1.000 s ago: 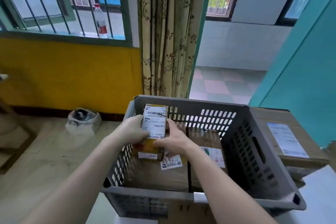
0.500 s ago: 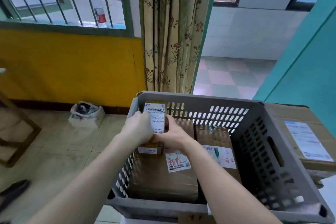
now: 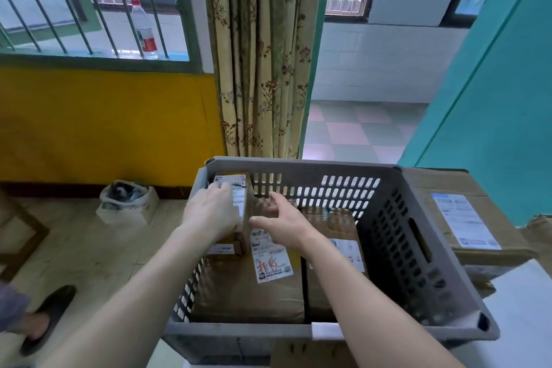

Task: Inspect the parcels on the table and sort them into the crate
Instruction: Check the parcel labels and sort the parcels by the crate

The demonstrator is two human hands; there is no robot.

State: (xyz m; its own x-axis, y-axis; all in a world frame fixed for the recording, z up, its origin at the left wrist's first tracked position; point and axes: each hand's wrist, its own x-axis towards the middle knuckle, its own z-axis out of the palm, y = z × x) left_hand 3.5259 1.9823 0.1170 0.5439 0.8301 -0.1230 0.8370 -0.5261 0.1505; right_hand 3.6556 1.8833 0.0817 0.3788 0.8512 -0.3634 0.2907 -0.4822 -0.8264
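A grey slotted plastic crate point(image 3: 400, 236) stands in front of me. Flat on its bottom lie two brown parcels: one point(image 3: 248, 293) carries a white label with red writing, and the other point(image 3: 334, 227) lies to its right. A small brown parcel point(image 3: 239, 185) with a white barcode label stands upright in the far left corner of the crate. My left hand point(image 3: 212, 213) holds it, fingers across its front. Just right of that parcel, my right hand point(image 3: 282, 224) hovers with loosely bent fingers and nothing in it.
A large cardboard box point(image 3: 466, 218) with a shipping label lies on the white table point(image 3: 525, 314) right of the crate. On the floor at left are a small box with a plastic bag point(image 3: 127, 202) and a foot in a black slipper point(image 3: 44, 317). A bottle point(image 3: 145, 30) stands on the window sill.
Both hands have lowered the small parcel into the crate's far left corner. My right hand has come off it; the left one still holds it.
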